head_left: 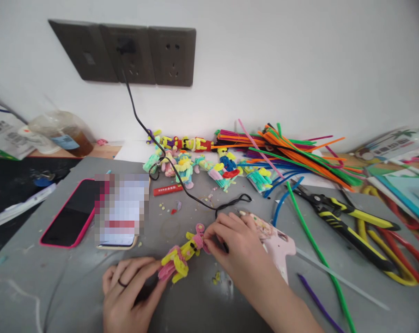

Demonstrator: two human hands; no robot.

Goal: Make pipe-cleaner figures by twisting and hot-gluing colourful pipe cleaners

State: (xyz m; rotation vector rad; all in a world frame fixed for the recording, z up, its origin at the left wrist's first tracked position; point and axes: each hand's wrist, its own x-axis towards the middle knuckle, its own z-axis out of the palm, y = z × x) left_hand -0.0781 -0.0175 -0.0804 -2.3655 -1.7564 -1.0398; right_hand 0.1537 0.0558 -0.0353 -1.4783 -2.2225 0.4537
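A small pink and yellow pipe-cleaner doll (183, 255) lies slantwise between my two hands, just above or on the grey mat. My left hand (129, 289), with a dark ring on one finger, grips the doll's pink lower end between thumb and fingers. At the other end, the fingers of my right hand (235, 245) pinch the pink part near its looped top. A pale pink glue gun (276, 249) lies partly hidden behind my right hand. Tiny yellow scraps (216, 277) sit on the mat near the doll.
Finished pipe-cleaner figures (185, 169) line the back, beside a bundle of coloured pipe cleaners (299, 148). Pliers (348, 217) and scissors (403, 249) lie right. Two phones, one pink-cased (72, 212), lie left. A black cord (136, 113) runs from the wall socket (173, 58) across the mat.
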